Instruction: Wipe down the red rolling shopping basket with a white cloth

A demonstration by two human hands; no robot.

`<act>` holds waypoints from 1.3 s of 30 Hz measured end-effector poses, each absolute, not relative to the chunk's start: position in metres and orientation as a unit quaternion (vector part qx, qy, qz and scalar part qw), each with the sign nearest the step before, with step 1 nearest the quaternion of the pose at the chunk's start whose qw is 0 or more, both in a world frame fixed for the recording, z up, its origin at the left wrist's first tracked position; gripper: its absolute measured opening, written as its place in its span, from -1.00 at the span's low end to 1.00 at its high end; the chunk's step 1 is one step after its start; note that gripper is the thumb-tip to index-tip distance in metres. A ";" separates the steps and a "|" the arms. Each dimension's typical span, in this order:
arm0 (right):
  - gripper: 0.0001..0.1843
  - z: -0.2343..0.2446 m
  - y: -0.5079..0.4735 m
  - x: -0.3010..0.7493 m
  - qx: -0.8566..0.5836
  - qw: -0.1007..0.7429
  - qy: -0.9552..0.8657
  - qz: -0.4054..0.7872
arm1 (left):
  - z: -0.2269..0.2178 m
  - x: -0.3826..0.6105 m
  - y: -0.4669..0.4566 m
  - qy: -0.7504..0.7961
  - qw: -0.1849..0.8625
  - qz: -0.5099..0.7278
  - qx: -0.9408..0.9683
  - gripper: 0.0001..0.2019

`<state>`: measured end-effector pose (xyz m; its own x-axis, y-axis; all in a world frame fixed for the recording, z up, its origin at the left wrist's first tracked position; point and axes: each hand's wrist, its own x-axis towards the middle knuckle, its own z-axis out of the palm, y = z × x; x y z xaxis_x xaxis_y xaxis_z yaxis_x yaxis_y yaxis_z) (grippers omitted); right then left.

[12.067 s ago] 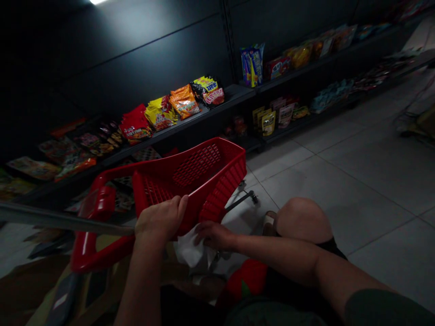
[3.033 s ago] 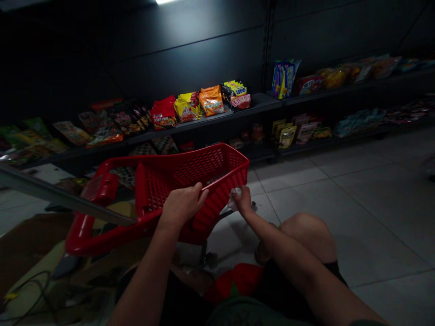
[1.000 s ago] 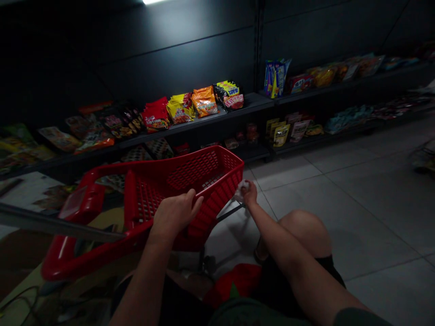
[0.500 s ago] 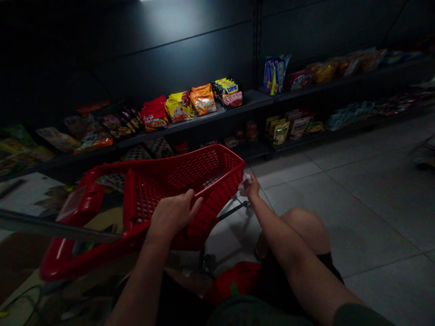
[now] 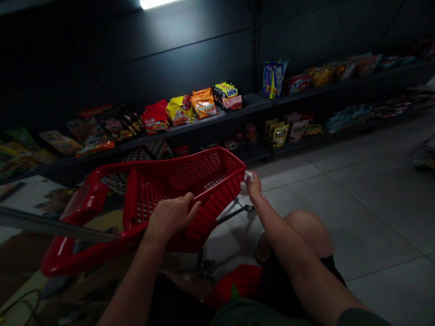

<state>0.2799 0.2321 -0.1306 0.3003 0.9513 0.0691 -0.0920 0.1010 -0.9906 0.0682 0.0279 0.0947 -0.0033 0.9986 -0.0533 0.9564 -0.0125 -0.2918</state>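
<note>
A red plastic shopping cart (image 5: 214, 199) with a perforated basket stands in front of me, its handle at the left. My left hand (image 5: 171, 215) is closed over the near rim of the basket, the thumb outside and the other fingers partly hidden behind the rim. At the right front corner of the basket, my right hand (image 5: 254, 185) pinches a crumpled white cloth (image 5: 244, 186) against the outside of the cart. Whether it is cloth or tissue is hard to tell in the dim light.
Behind the cart runs a dark shelf (image 5: 253, 103) with several bagged snacks (image 5: 204, 103). A grey metal bar (image 5: 61, 228) crosses the cart handle at the left. Below it are cardboard and cables (image 5: 25, 301). Red fabric (image 5: 241, 278) shows between my knees, over the tiled floor (image 5: 360, 217).
The view has tilted up slightly, so more of the lamp shows. My right hand has shifted a little at the cart corner with the white cloth. My left hand stays on the rim.
</note>
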 end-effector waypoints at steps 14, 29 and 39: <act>-0.62 -0.028 0.196 0.276 -0.362 0.487 -0.766 0.212 | 0.096 0.045 0.019 -0.686 0.085 0.127 -0.711 -0.53; -0.75 -0.048 0.144 0.288 -0.387 0.506 -0.762 0.116 | 0.092 0.012 0.040 -0.697 0.074 0.143 -0.699 -0.50; -0.59 -0.005 0.102 0.211 -0.262 0.313 -0.910 0.074 | 0.087 -0.006 0.031 -0.711 0.084 0.130 -0.686 -0.50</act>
<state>0.2113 0.1024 -0.0049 -0.6667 0.5236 0.5305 0.4307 0.8515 -0.2991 -0.0059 0.0314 0.0865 -0.0440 0.9973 -0.0590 0.9532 0.0242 -0.3013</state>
